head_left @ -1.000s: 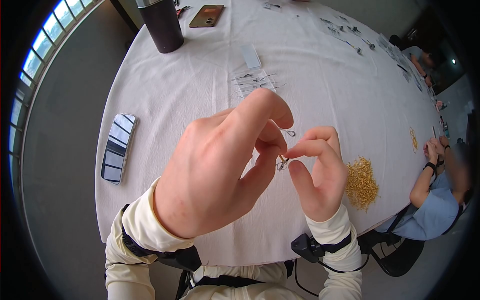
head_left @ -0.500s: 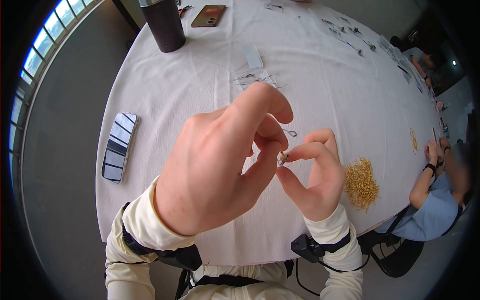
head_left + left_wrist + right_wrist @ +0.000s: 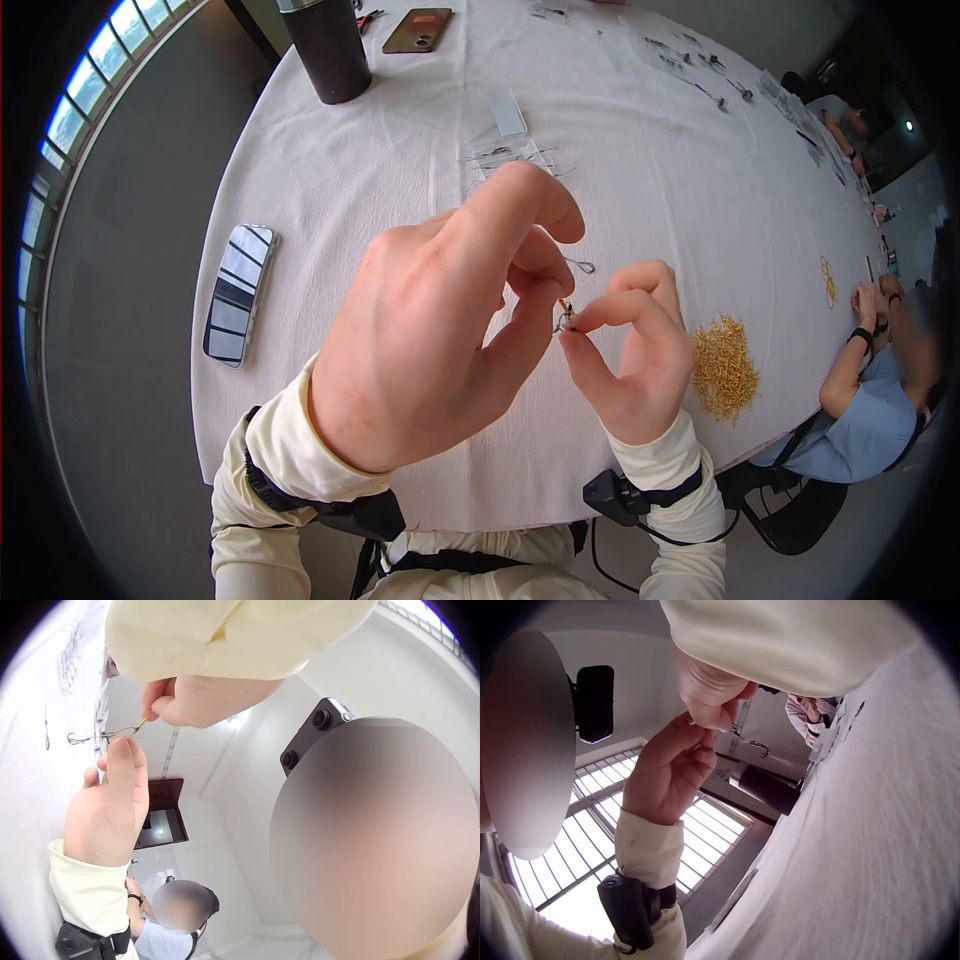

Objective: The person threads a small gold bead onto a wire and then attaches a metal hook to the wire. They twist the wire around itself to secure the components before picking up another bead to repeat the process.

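Note:
In the head view my left hand (image 3: pixel 430 340) pinches a thin gold piece (image 3: pixel 566 305) between thumb and forefinger. Facing it, my right hand (image 3: pixel 645 360) pinches a dark wire piece (image 3: pixel 559 325) at its fingertips. The left wrist view shows the gold piece (image 3: pixel 143 721) meeting the twisted wire (image 3: pixel 94 738), which runs out past my right hand (image 3: pixel 109 817) to a looped end. A hooked wire end (image 3: pixel 762 750) sticks out beyond my fingers in the right wrist view. Exactly how gold piece and wire join is too small to tell.
Gold pieces lie piled (image 3: pixel 725 368) right of my right hand. A phone (image 3: pixel 240 295) lies at left, a second phone (image 3: pixel 417 31) and dark tumbler (image 3: pixel 328 50) farther back. Beyond my left hand are wire-filled plastic packets (image 3: pixel 510 160). Another person (image 3: pixel 850 400) sits at right.
My right thumb has closed in to meet the forefinger at the wire piece. My left hand has moved slightly and keeps its pinch on the gold piece.

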Motion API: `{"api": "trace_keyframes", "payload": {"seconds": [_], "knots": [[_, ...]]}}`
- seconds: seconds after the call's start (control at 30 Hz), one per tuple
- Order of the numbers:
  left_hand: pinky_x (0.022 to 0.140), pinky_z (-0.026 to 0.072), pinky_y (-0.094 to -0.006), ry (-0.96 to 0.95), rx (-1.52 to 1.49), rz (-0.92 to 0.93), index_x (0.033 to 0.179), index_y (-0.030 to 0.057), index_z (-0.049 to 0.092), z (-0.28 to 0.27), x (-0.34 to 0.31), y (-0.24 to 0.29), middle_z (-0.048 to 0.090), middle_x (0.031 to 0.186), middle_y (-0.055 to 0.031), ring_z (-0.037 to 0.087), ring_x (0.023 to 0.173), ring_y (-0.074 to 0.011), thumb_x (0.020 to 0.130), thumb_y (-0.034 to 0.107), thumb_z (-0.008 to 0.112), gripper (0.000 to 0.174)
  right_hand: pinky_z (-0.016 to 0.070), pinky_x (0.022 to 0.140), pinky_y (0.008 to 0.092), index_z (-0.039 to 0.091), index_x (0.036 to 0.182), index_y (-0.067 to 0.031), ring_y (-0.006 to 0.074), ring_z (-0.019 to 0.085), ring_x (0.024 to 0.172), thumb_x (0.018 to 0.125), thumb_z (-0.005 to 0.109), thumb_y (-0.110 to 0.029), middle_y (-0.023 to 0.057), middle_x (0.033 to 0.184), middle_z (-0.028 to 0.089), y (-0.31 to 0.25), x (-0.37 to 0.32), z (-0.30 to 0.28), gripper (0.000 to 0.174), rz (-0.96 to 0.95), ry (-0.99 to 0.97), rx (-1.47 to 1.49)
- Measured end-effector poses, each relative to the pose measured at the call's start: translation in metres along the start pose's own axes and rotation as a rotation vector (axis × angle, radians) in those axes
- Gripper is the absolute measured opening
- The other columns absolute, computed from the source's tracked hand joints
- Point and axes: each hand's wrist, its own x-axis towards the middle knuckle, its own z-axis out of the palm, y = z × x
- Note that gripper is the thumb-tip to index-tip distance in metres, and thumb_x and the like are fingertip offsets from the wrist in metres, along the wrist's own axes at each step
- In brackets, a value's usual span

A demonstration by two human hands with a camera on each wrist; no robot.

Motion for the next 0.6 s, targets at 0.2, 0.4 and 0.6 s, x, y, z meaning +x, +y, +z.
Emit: {"api": "trace_keyframes", "payload": {"seconds": [0.2, 0.4, 0.6], "knots": [[0.064, 0.0545, -0.0249, 0.05, 0.069, 0.054, 0.103, 0.0023, 0.056, 0.0059, 0.0007, -0.0013, 0.074, 0.084, -0.0062, 0.073, 0.076, -0.016, 0.081, -0.011, 0.065, 0.027, 0.0404, 0.081, 0.0316, 0.071, 0.082, -0.0076, 0.0187, 0.049, 0.09, 0.069, 0.08, 0.0, 0.003, 0.091, 0.053, -0.0024, 0.0004, -0.0029, 0.018, -0.012, -0.007, 0.015], [0.064, 0.0551, -0.0245, 0.077, 0.106, 0.099, 0.102, 0.0012, 0.057, 0.0069, 0.0015, -0.0031, 0.072, 0.087, -0.0066, 0.074, 0.078, -0.0173, 0.079, -0.012, 0.067, 0.029, 0.0403, 0.08, 0.0316, 0.071, 0.083, -0.0076, 0.0186, 0.049, 0.09, 0.069, 0.08, -0.001, 0.003, 0.091, 0.054, -0.0008, -0.0003, -0.0037, 0.018, -0.008, -0.005, 0.015], [0.065, 0.0551, -0.0247, 0.089, 0.099, 0.101, 0.102, 0.0017, 0.056, 0.006, 0.0014, -0.0031, 0.072, 0.087, -0.0066, 0.074, 0.078, -0.017, 0.08, -0.012, 0.067, 0.029, 0.041, 0.08, 0.0321, 0.071, 0.084, -0.0079, 0.0192, 0.049, 0.09, 0.069, 0.079, -0.001, 0.0033, 0.091, 0.054, 0.0004, -0.0006, -0.0044, 0.018, 0.0, -0.015, -0.012]]}}
